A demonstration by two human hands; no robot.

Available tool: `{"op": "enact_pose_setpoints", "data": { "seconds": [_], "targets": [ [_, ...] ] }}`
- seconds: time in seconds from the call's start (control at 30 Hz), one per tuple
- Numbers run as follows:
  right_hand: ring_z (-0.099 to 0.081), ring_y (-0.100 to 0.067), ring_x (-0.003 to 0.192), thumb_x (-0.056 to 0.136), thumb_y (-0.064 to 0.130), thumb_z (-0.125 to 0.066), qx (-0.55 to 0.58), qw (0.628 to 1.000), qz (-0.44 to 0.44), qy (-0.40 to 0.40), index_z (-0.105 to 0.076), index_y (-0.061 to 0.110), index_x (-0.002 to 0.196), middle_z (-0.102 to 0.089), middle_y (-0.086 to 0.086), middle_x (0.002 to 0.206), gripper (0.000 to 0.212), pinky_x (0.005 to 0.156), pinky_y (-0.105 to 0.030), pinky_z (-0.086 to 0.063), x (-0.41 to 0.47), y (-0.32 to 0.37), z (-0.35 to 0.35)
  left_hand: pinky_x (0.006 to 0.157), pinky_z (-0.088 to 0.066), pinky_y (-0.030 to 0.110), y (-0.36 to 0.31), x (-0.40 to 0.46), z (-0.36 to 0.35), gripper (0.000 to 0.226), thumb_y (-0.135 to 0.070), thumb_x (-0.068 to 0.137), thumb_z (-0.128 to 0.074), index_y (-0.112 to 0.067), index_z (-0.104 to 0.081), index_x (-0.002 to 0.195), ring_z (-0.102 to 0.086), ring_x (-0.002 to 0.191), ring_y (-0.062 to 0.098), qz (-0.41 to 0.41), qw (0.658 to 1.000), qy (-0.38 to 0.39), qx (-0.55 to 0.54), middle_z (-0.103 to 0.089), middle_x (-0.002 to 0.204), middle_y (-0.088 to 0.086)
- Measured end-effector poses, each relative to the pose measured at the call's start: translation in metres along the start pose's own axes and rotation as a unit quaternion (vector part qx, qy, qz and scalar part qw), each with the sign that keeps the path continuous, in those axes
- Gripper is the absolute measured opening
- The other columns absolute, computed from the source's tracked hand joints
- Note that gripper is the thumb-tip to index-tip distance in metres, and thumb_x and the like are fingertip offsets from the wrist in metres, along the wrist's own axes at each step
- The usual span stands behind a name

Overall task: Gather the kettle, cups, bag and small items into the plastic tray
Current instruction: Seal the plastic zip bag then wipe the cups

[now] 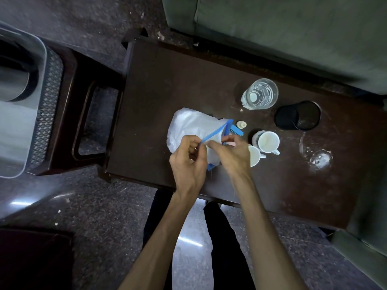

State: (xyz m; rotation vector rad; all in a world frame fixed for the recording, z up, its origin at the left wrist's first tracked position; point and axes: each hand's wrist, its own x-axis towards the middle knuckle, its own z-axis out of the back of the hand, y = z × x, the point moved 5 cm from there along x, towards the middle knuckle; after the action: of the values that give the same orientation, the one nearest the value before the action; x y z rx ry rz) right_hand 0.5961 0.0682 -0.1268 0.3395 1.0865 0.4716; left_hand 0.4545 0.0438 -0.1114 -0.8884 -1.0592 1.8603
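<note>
Over the dark table (167, 84), both hands (209, 160) pinch the white bag's (188, 126) blue strip; no writing is legible.

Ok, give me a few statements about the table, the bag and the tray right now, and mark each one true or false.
1. Both the left hand and the right hand pinch the blue-edged bag. True.
2. The two white cups sit inside the plastic tray. False: they stand on the table.
3. The kettle is in the tray. True.
4. The black mesh cup stands upright. False: it lies on its side.
5. The drinking glass lies beyond the cups. True.
</note>
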Motion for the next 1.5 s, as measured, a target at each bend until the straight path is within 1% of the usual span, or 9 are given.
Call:
{"op": "enact_pose_setpoints", "data": {
  "seconds": [0.23,0.43,0.57,0.87,0.97,1.1,1.2,1.37,1.5],
  "targets": [
    [-0.074,-0.025,0.087,0.085,0.012,-0.072,-0.095,0.986,0.135,-0.006,-0.08,0.018,0.095,-0.077,-0.004,0.094,0.013,0.071,-0.029,-0.057,0.002,0.005,-0.009,0.058,-0.055,0.029,0.007,-0.004,0.003,0.003,-0.009,0.092,-0.069,-0.008,-0.066,0.092,-0.065,0.063,0.018,0.009,1.0,0.014,0.011,-0.069,0.077,-0.002],
    [-0.066,-0.014,0.078,0.081,0.032,-0.079,-0.153,0.976,0.145,-0.057,-0.075,0.022,0.103,-0.069,0.012,0.083,0.025,0.061,-0.019,-0.048,-0.003,0.008,0.005,0.058,-0.054,0.024,0.008,-0.002,0.005,0.004,-0.014,0.091,-0.068,-0.01,-0.066,0.091,-0.064,0.062,0.016,0.011,1.0,-0.002,0.016,-0.069,0.076,-0.003],
    [-0.062,-0.019,0.081,0.084,0.041,-0.079,-0.201,0.97,0.123,-0.057,-0.078,0.017,0.105,-0.072,0.004,0.09,0.032,0.063,-0.023,-0.039,0.0,0.006,-0.002,0.059,-0.054,0.026,0.009,-0.004,0.0,0.002,-0.009,0.093,-0.067,-0.009,-0.065,0.092,-0.063,0.065,0.016,0.005,1.0,0.022,0.012,-0.067,0.077,-0.006],
    [-0.06,-0.01,0.064,0.081,0.028,-0.079,-0.12,0.988,0.097,0.002,-0.077,0.017,0.078,-0.065,0.01,0.068,0.011,0.055,-0.022,-0.041,0.001,0.003,-0.02,0.066,-0.051,0.019,0.012,-0.007,0.008,0.012,0.01,0.091,-0.066,-0.002,-0.064,0.09,-0.063,0.066,0.015,-0.023,1.0,0.002,0.003,-0.066,0.075,0.0],
    [-0.049,-0.005,0.05,0.076,0.023,-0.081,-0.096,0.989,0.113,-0.022,-0.058,0.021,0.053,-0.054,0.014,0.051,0.032,0.05,-0.023,-0.038,-0.001,0.005,-0.02,0.063,-0.053,0.021,0.012,-0.007,0.009,0.009,0.006,0.092,-0.068,-0.002,-0.064,0.09,-0.064,0.066,0.013,-0.011,1.0,0.001,0.01,-0.067,0.075,0.0],
    [-0.059,-0.004,0.059,0.074,0.022,-0.082,-0.017,0.997,0.074,-0.002,-0.071,0.012,0.068,-0.064,0.022,0.057,0.016,0.061,-0.025,-0.05,0.003,0.0,-0.022,0.062,-0.053,0.021,0.013,-0.005,0.007,0.008,0.003,0.093,-0.067,-0.004,-0.064,0.091,-0.065,0.066,0.012,-0.003,1.0,-0.006,0.012,-0.068,0.076,0.0],
    [-0.068,-0.004,0.075,0.076,0.024,-0.083,0.005,0.999,0.041,0.012,-0.072,0.024,0.075,-0.072,0.022,0.068,0.012,0.067,-0.026,-0.054,0.007,-0.003,-0.026,0.065,-0.05,0.014,0.013,-0.004,0.006,0.009,0.003,0.093,-0.066,-0.006,-0.064,0.091,-0.064,0.068,0.009,-0.001,1.0,-0.008,0.004,-0.067,0.076,-0.002],
    [-0.07,-0.023,0.102,0.076,0.022,-0.085,0.031,0.997,-0.049,0.043,-0.065,0.023,0.109,-0.074,0.001,0.11,0.038,0.091,-0.037,-0.059,0.015,-0.01,-0.034,0.066,-0.051,0.016,0.019,-0.003,0.008,0.01,0.005,0.091,-0.065,-0.005,-0.065,0.092,-0.064,0.069,0.011,0.001,1.0,0.002,-0.001,-0.067,0.077,-0.002],
    [-0.07,-0.017,0.087,0.081,0.021,-0.081,0.033,0.994,-0.074,0.071,-0.07,0.023,0.091,-0.075,0.001,0.098,0.015,0.07,-0.028,-0.054,0.013,-0.015,-0.038,0.064,-0.052,0.019,0.025,-0.003,0.012,0.009,0.005,0.091,-0.065,-0.004,-0.065,0.093,-0.064,0.068,0.012,0.001,1.0,0.002,0.0,-0.067,0.077,-0.001]
  ]
}}
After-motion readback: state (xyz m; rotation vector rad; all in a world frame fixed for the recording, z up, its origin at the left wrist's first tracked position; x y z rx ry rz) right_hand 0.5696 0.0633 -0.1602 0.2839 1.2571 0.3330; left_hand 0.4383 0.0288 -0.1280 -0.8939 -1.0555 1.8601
